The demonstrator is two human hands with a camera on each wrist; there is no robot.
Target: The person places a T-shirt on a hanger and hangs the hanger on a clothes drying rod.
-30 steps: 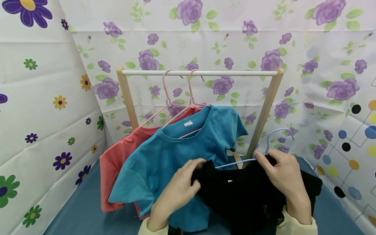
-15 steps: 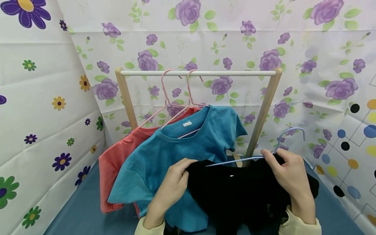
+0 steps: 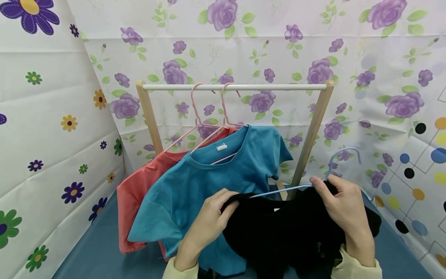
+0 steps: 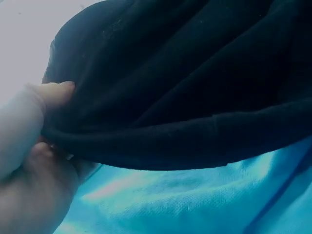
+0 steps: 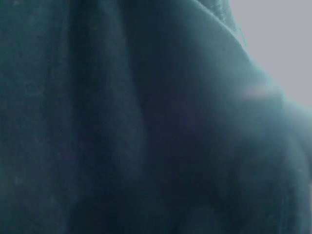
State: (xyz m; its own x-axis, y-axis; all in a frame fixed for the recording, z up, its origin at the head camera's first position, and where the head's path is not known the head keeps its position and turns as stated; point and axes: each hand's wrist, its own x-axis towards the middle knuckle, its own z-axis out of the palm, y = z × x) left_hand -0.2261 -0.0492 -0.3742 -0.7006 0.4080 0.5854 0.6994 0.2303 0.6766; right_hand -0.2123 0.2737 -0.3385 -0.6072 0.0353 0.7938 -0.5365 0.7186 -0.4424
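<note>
A black T-shirt (image 3: 271, 228) hangs low at the front right in the head view, partly on a light blue hanger (image 3: 278, 190). My left hand (image 3: 212, 213) pinches the shirt's left shoulder between thumb and fingers; the left wrist view shows the black cloth (image 4: 170, 97) folded in that grip. With my right hand (image 3: 341, 209) I hold the hanger just below its hook, together with the cloth at the collar. The hook rises free above that hand. The hanger's left arm crosses the neck opening, its tip at the left shoulder cloth. Black fabric (image 5: 122, 122) fills the right wrist view.
A small clothes rack with a white rail (image 3: 261, 87) and wooden posts stands behind. On it hang a blue T-shirt (image 3: 209, 178) and a coral shirt (image 3: 139, 205), on pink hangers (image 3: 223, 104). Flowered sheets (image 3: 278, 58) surround the blue table surface (image 3: 90, 248).
My right hand and the hanger have shifted right, drawing the hanger's left arm across the neck opening. My left hand went left with the shoulder cloth, then came partly back right.
</note>
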